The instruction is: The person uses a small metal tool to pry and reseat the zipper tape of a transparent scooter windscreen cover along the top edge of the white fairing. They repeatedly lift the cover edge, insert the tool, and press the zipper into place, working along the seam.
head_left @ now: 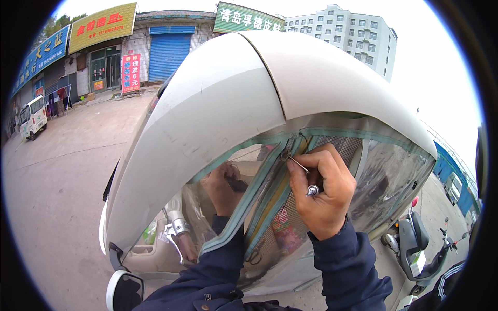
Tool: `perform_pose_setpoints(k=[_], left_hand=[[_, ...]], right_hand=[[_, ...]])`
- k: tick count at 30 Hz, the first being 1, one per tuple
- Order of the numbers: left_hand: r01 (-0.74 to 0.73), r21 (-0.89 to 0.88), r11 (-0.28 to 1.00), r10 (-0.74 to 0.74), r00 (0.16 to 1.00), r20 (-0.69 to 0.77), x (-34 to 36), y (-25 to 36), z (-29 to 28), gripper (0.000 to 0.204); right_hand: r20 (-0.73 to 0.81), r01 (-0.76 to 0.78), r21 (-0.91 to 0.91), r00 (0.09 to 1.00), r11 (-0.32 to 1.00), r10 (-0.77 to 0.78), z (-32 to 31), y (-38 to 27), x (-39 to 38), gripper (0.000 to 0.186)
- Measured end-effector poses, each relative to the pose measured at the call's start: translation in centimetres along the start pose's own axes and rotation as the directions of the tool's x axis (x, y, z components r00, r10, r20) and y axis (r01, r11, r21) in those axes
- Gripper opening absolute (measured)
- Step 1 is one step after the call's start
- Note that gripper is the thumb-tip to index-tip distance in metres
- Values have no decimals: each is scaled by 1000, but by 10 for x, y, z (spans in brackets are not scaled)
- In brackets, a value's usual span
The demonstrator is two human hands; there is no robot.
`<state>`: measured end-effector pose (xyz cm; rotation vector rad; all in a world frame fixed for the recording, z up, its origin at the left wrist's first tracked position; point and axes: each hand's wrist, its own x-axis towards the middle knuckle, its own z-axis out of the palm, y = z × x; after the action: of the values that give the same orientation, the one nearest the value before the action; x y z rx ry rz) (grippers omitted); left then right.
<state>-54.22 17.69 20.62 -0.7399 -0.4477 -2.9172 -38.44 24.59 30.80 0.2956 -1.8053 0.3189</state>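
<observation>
My right hand (326, 191) pinches a slender metal tool, with a thin pin at the fingertips and a shiny silver end (312, 191) showing below the fingers; its exact kind I cannot make out. The pin meets the top of a zipper (270, 179) in the green-edged curtain, at a small dark piece (285, 154). This curtain hangs under the white canopy (207, 98) of a small vehicle. Inside the vehicle, behind clear plastic, is my left hand (225, 186), bent at the fingers. A dark shape lies beside it, and what it touches is hidden.
Below my left hand are a silver brake lever (174, 238) and a white-rimmed mirror (124, 290). Clear plastic (386, 181) stretches to the right. A scooter (423, 249) stands at the right, near a person's dark striped sleeve (450, 277). A white van (33, 117) stands far left.
</observation>
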Motion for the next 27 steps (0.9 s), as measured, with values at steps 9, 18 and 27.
perform_pose_setpoints(k=[9, 18, 27], left_hand=[[103, -138, 985, -27, 885, 465, -11, -8, -6, 24], [-254, 144, 956, 136, 824, 550, -35, 8, 33, 53], [-386, 406, 829, 180, 870, 459, -25, 16, 61, 33]], right_hand=[[-9, 11, 22, 1000, 1000, -11, -2, 7, 0, 19], [-4, 86, -5, 996, 996, -86, -1, 12, 4, 21], [-5, 146, -16, 989, 989, -146, 1, 16, 7, 21]])
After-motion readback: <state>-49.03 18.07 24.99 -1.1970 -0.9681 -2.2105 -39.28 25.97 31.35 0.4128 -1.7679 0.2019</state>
